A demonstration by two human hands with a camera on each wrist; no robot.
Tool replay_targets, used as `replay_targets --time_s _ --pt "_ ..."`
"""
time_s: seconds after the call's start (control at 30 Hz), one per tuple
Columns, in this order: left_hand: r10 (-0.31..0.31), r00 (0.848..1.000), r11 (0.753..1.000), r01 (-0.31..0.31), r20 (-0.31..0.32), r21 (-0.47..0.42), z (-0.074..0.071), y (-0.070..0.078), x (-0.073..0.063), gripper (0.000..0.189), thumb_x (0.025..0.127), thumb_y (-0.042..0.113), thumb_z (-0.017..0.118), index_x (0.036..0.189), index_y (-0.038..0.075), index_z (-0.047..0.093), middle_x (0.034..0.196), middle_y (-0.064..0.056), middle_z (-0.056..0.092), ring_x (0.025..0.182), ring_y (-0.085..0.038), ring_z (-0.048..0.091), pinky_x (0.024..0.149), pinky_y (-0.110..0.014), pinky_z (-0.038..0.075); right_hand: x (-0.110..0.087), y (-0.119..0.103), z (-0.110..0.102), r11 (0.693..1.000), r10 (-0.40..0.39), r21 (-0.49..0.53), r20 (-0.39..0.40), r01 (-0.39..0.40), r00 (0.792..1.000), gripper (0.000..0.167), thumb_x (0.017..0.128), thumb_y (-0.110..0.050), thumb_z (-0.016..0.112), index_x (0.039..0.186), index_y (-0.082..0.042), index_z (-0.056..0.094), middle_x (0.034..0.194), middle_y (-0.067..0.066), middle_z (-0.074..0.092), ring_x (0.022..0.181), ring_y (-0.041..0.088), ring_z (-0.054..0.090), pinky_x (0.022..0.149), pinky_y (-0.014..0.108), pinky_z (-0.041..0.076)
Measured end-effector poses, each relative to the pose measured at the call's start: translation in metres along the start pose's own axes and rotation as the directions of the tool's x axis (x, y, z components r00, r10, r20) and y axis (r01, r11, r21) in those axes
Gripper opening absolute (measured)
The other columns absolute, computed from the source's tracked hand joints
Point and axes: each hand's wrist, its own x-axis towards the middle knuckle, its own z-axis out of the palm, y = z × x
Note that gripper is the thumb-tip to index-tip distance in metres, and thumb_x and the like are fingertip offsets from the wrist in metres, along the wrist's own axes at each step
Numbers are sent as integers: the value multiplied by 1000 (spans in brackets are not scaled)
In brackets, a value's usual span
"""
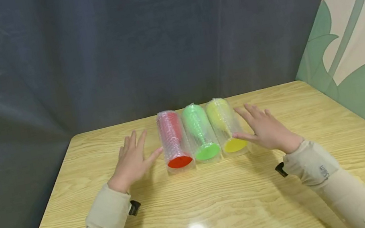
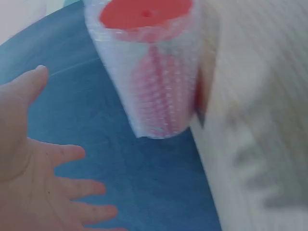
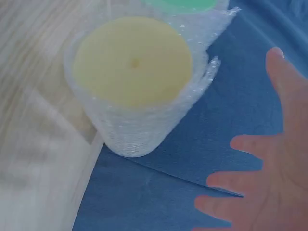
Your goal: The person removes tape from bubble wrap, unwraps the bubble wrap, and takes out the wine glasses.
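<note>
Bubble-wrapped goblets [image 1: 197, 122] near table's back edge [image 1: 115, 129]: probably light, kinda fragile, grab mid-wrap; left hand [image 1: 132, 162], right hand [image 1: 266, 127] splayed, empty.

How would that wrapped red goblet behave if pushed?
The red goblet may roll, lying on its side in rounded bubble wrap, though the green goblet beside it would probably block one direction. Its slim stem might be fragile.
</note>
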Motion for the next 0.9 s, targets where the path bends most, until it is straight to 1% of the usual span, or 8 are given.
replay_targets --time_s 0.17,0.33,0.43,0.6,0.67,0.77,0.83,0.9 --pt "87 996 993 -89 -25 -76 -10 10 -3 78 91 50 50 147 3 21 153 -21 22 140 -39 23 113 -55 22 1 -5 -10 994 13 109 -42 -9 999 72 92 -48 50 145 -3 29 147 28 30 131 47 35 105 62 29" --pt "172 984 966 -177 -43 -188 -16 36 -6 63 92 42 54 140 4 39 144 -15 41 134 -32 39 110 -49 33 3 -5 -12 976 40 217 -101 -17 994 60 94 -38 51 138 2 39 138 26 44 119 44 49 97 56 41" --pt "248 968 937 -249 -36 -245 -12 56 -6 53 91 36 57 134 5 48 138 -12 50 128 -28 47 107 -45 38 4 -1 -9 963 63 268 -93 -36 994 56 95 -35 52 135 4 42 133 28 48 110 45 55 91 55 46" --pt "358 934 894 -340 9 -293 7 92 1 39 92 29 57 126 9 55 128 -8 58 116 -26 56 97 -38 47 4 7 1 944 109 316 -18 -98 994 56 96 -34 49 134 6 41 130 33 48 105 45 58 85 51 50" --pt "377 925 885 -348 38 -309 17 105 7 38 93 29 56 125 9 55 128 -7 59 114 -26 58 94 -37 49 5 7 5 937 126 327 9 -122 992 59 96 -35 49 135 8 39 131 33 46 105 46 58 85 51 51" --pt "386 920 874 -341 70 -346 30 124 18 39 93 28 55 127 9 53 129 -8 57 112 -26 58 96 -36 47 6 7 10 928 146 341 39 -151 988 64 95 -38 49 137 9 35 134 34 42 105 47 57 85 51 51" --pt "364 927 867 -301 90 -397 38 134 27 41 93 28 53 129 8 51 130 -10 56 112 -26 58 95 -36 48 8 6 13 922 155 352 44 -161 987 65 95 -39 49 137 10 33 136 34 41 106 48 56 85 52 50" --pt "314 944 861 -238 101 -449 46 143 36 43 93 28 52 130 8 49 130 -11 55 112 -26 58 95 -37 48 10 7 16 915 169 363 57 -178 984 66 96 -39 48 137 10 33 136 34 40 109 48 54 87 52 49"
